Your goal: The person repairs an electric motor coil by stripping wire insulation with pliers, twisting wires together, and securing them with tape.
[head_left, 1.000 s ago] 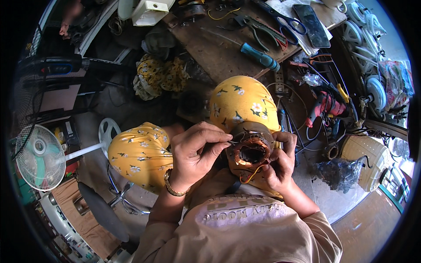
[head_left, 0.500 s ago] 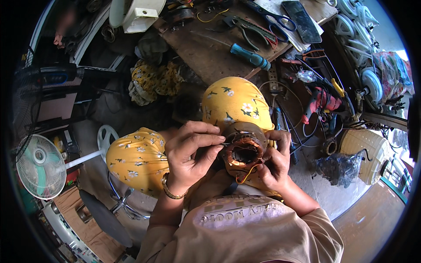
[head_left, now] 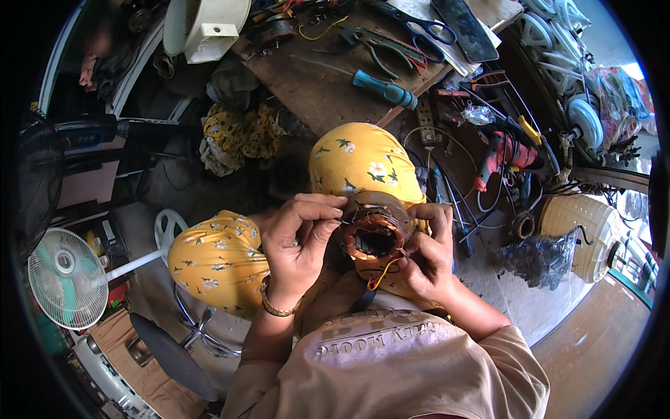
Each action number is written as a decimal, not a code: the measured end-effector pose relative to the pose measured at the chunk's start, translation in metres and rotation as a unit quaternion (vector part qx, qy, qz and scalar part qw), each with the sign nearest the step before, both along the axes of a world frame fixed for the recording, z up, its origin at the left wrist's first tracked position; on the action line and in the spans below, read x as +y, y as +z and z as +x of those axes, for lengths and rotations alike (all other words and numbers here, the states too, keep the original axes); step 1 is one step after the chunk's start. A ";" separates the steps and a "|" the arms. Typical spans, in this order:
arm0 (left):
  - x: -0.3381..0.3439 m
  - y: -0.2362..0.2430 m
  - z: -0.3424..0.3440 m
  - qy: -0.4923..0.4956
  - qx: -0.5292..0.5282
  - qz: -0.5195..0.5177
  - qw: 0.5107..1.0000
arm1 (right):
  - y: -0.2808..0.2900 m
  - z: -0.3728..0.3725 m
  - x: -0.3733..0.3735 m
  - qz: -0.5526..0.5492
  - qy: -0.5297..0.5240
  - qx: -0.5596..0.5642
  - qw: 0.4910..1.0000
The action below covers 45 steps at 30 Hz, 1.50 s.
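Note:
A motor stator (head_left: 375,219) with a ring of copper windings rests between my thighs, its round opening facing up. My right hand (head_left: 431,255) grips its right side, thumb at the lower rim beside a yellow-orange lead wire (head_left: 377,280). At the left rim, my left hand (head_left: 299,237) pinches with thumb and forefinger. A short, thin, dark strand or pin seems to stick out of that pinch toward the windings; its kind is too small to make out. Yellow flowered cloth (head_left: 364,157) covers my knees around the stator.
Ahead, a wooden board (head_left: 307,84) holds a teal-handled screwdriver (head_left: 384,89), pliers (head_left: 382,56), blue scissors (head_left: 423,35) and a phone (head_left: 466,29). A red power drill (head_left: 501,157) lies at the right near a black plastic bag (head_left: 541,264). A white fan (head_left: 68,278) stands left.
The stator and both hands have shifted slightly left in view, as has the whole scene. My left hand keeps its pinch at the rim, and the right hand still holds the stator.

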<state>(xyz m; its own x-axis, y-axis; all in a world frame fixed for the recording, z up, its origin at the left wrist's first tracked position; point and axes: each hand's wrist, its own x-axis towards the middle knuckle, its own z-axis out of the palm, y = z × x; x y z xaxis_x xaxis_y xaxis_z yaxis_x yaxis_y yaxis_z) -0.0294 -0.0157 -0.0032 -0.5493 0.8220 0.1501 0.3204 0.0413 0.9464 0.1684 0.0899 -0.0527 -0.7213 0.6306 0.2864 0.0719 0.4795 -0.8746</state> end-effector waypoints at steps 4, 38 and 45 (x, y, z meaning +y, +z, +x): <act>-0.001 -0.004 0.000 0.005 -0.012 0.005 1.000 | 0.002 -0.002 0.000 -0.003 0.002 -0.005 1.000; -0.001 -0.005 -0.008 -0.028 -0.021 -0.001 0.999 | -0.001 -0.001 0.003 -0.009 -0.010 0.001 1.000; -0.004 0.000 -0.010 -0.037 -0.031 -0.039 0.998 | -0.003 0.000 0.003 -0.013 -0.010 0.006 1.000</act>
<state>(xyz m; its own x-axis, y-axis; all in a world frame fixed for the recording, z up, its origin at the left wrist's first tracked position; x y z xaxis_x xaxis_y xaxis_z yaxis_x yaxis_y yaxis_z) -0.0389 -0.0200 -0.0033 -0.4924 0.8688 0.0525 0.2667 0.0932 0.9593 0.1685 0.0930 -0.0562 -0.7048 0.6525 0.2786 0.0713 0.4558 -0.8872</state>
